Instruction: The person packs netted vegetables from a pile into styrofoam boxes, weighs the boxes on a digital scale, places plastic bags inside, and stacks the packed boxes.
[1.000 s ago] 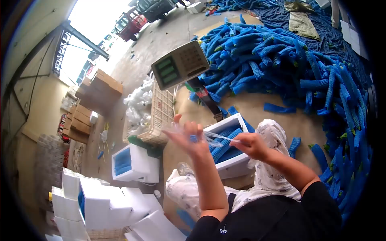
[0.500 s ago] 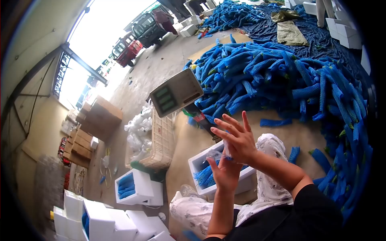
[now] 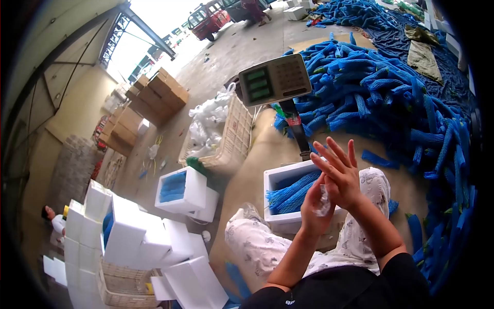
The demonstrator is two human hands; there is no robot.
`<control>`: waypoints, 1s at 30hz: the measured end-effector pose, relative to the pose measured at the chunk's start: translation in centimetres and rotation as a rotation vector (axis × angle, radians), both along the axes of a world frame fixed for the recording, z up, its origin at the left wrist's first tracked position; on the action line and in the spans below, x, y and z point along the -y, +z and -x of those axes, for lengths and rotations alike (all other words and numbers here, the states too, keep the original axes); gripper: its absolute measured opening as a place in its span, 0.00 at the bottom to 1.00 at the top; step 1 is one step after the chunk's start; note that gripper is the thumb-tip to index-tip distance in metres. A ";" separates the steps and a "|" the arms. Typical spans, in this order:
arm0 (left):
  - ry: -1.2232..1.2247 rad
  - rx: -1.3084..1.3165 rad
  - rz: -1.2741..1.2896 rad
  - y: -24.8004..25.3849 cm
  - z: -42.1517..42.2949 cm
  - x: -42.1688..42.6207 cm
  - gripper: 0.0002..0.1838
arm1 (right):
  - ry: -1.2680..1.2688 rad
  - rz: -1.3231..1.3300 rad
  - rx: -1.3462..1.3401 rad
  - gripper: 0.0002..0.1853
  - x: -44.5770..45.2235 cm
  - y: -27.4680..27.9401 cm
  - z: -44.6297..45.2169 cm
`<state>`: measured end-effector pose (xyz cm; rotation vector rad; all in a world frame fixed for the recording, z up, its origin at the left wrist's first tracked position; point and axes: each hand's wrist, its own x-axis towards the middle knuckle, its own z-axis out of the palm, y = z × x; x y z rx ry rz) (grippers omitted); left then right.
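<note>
**Clear plastic [image 3: 323, 202] bunched between hands**

Thin, see-through and creased, a glossy wad of it sits between the left hand [image 3: 313, 210] and the right hand [image 3: 342, 181], a wrinkled part showing, its full shape hidden from view.

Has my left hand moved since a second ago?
Yes: your left hand has shifted right, from the left end of the box beneath to its right end.

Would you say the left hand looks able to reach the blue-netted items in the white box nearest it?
Probably yes: the white box has no lid over the blue-netted items, though the left hand seems busy with clear plastic against the right hand.
</note>
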<state>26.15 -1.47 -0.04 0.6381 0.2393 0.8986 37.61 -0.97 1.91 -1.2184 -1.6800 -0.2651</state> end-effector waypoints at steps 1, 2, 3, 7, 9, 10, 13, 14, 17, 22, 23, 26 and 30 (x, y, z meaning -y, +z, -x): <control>0.056 0.057 -0.063 0.7 0.6 -0.5 0.36 | 0.105 0.089 -0.079 0.27 0.9 -1.2 0.2; 0.059 0.203 -0.028 1.8 0.7 -1.0 0.37 | 0.211 0.178 -0.152 0.29 2.0 -2.3 0.6; 0.068 0.285 -0.157 1.6 0.2 -1.8 0.37 | 0.303 0.211 -0.118 0.30 3.3 -3.0 1.9; 0.123 0.056 -0.183 1.3 -1.1 -1.3 0.37 | 0.411 0.207 -0.413 0.31 5.3 -0.8 5.0; 0.050 -0.120 -0.207 0.9 -1.1 0.4 0.34 | 0.178 0.133 -0.340 0.29 2.1 0.2 2.4; -0.043 -0.230 -0.196 -0.2 -0.4 1.1 0.33 | 0.032 0.060 -0.126 0.28 1.3 -0.1 0.7; -0.136 -0.066 0.095 0.3 0.3 1.2 0.36 | -0.048 0.036 0.086 0.24 2.1 -1.6 0.6; -0.151 0.049 0.085 -0.1 0.3 0.6 0.37 | -0.021 0.049 0.094 0.24 2.5 -2.8 1.1; 0.159 0.204 0.012 0.2 0.4 -2.1 0.41 | 0.355 0.324 -0.090 0.27 6.7 -5.8 4.2; 0.053 -0.193 -0.252 -4.4 -1.8 2.5 0.31 | 0.128 0.091 -0.370 0.32 1.1 -4.6 0.5; 0.019 -0.209 -0.199 -4.3 -1.6 3.6 0.29 | 0.052 0.026 -0.364 0.32 -0.3 -4.8 -0.9; 0.037 -0.390 -0.252 -3.7 -0.1 2.6 0.19 | -0.016 0.128 -0.378 0.32 1.3 -5.4 -0.7; 0.379 -0.819 -1.563 -1.0 7.2 -2.6 0.15 | -0.043 0.248 -0.586 0.29 2.2 -7.0 -1.6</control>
